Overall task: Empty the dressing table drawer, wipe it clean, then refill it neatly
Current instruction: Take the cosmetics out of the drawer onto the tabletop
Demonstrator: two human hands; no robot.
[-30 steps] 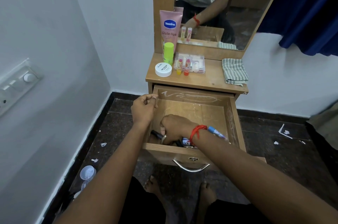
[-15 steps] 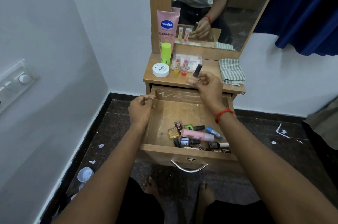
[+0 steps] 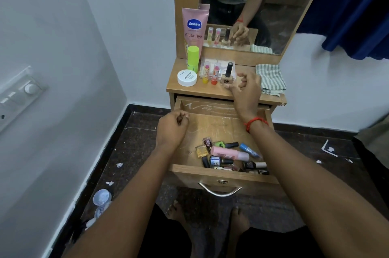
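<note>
The wooden drawer is pulled out, and several nail polish bottles and a pink tube lie heaped at its front right. Its back half is bare and scratched. A nail polish bottle with a black cap stands upright on the dressing table top. My right hand is just right of it, fingers loosely curled, with the thumb tip at the bottle's base. My left hand grips the drawer's left wall with curled fingers.
On the table top stand a pink Vaseline tube, a green stick, a white jar, two lip balms and a folded striped cloth. A mirror stands behind. A plastic cup and scraps litter the floor.
My right hand lifted the black-capped bottle out of the drawer, carried it up to the table top and stood it beside the lip balms. My left hand stayed on the drawer's left wall.
</note>
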